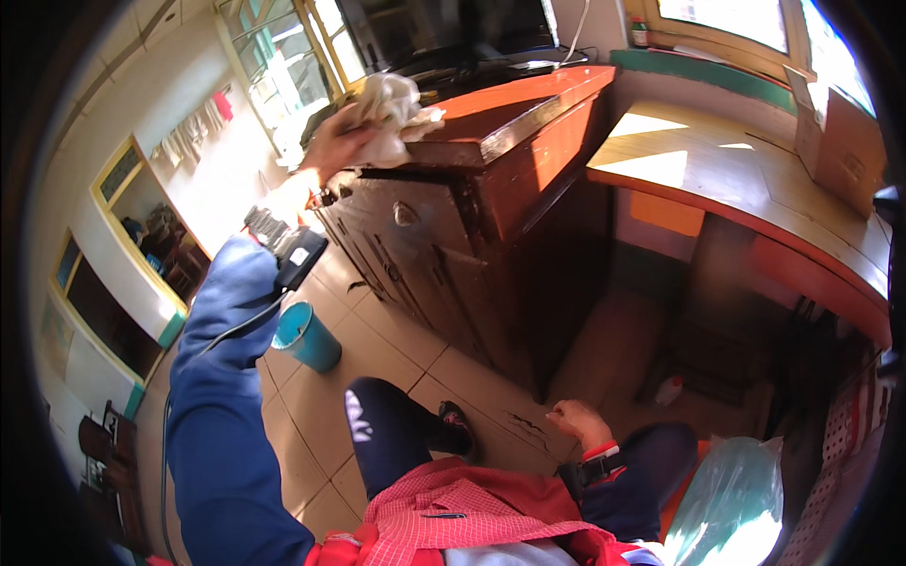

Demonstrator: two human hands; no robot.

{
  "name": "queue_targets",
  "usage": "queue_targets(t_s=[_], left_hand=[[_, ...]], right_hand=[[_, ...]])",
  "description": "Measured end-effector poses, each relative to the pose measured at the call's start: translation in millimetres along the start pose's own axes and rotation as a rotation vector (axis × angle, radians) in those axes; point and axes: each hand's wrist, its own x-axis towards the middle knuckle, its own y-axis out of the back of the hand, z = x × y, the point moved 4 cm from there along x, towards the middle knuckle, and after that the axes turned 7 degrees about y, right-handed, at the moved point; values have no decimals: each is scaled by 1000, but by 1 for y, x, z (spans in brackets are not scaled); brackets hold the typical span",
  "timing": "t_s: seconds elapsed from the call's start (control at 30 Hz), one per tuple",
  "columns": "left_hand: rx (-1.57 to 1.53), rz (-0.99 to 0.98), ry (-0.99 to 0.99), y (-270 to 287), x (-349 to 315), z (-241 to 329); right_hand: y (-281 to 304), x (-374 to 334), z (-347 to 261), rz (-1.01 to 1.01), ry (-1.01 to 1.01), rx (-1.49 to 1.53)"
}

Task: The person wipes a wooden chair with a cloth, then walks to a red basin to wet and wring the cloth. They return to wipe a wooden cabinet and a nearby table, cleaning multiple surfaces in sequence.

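My left hand (337, 141) reaches far forward with its fingers closed on a crumpled white cloth (387, 111). The cloth rests at the near left corner of a dark red-brown wooden cabinet (538, 193), partly over the edge of its top. A black device on a strap (300, 259) sits on my left wrist, with a cable running back along the blue sleeve. My right hand (578, 422) is held low beside my right knee, its fingers curled in, and I see nothing in it. Another strapped device (599, 466) is on that wrist.
A large black screen (448, 33) stands on the cabinet. A blue bucket (307, 337) is on the tiled floor to the left. On the right are a wooden desk (727, 174), a cardboard box (843, 146) and a clear plastic bag (731, 505).
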Motion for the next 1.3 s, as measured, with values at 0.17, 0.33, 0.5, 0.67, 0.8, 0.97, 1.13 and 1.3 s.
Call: queue_targets(t_s=[0.17,0.33,0.5,0.67,0.8,0.97,1.13,1.3], left_hand=[[137,267,-173,-78,-45,21],[89,429,-540,-108,-90,42],[198,372,-479,-139,-128,3],[125,422,-294,-142,-148,-55],[355,437,-311,-132,-144,-74],[-40,534,-138,-121,-123,-95],[834,366,202,-108,-80,-151],[456,401,120,-97,-49,-222]], right_hand=[[-7,13,6,-13,30,-97],[-17,19,18,-38,66,-143],[-19,19,21,-104,-67,-83],[-23,23,26,-138,-108,-108],[-27,25,31,-131,-25,-160],[-25,22,27,-138,-78,-145],[-19,15,17,-113,-145,-60],[-14,15,11,-75,-39,-124]])
